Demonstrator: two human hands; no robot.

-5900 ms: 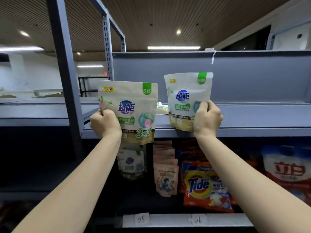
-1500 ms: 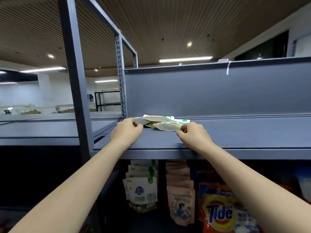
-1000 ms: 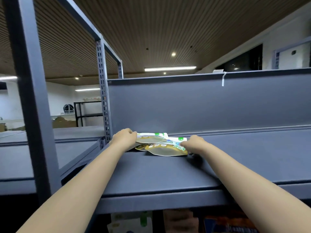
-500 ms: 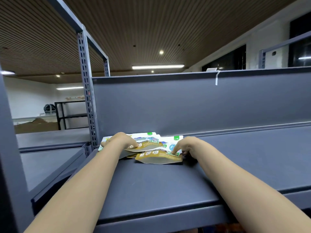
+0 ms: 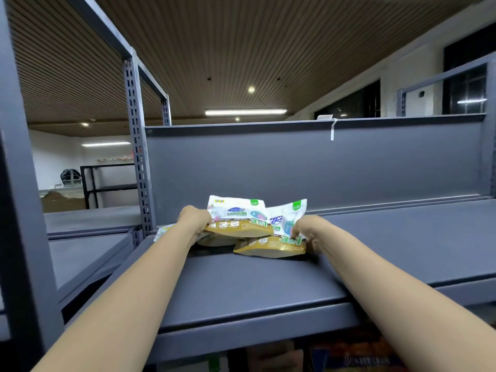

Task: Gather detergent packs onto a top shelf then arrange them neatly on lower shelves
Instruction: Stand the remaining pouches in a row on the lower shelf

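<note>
While detergent packs [image 5: 255, 226] lie flat, bases nearest, left hand [image 5: 193, 220] grips one; right hand [image 5: 308, 232] pinches another's corner.

"3in1" on both detergent packs [image 5: 269, 244]

Counting on the top shelf [image 5: 241, 285]: two detergent packs are showing their printed faces in full, an upper pack [image 5: 236, 220] and a lower pack [image 5: 279, 238], with parts of at least two more packs showing, one edge [image 5: 162, 232] peeking out at left and one bottom [image 5: 217, 240] lying under the upper pack; exact total is not resolving. Two hands are appearing, left [image 5: 194, 220] and right [image 5: 311, 232], one at each side of the pile.
</note>
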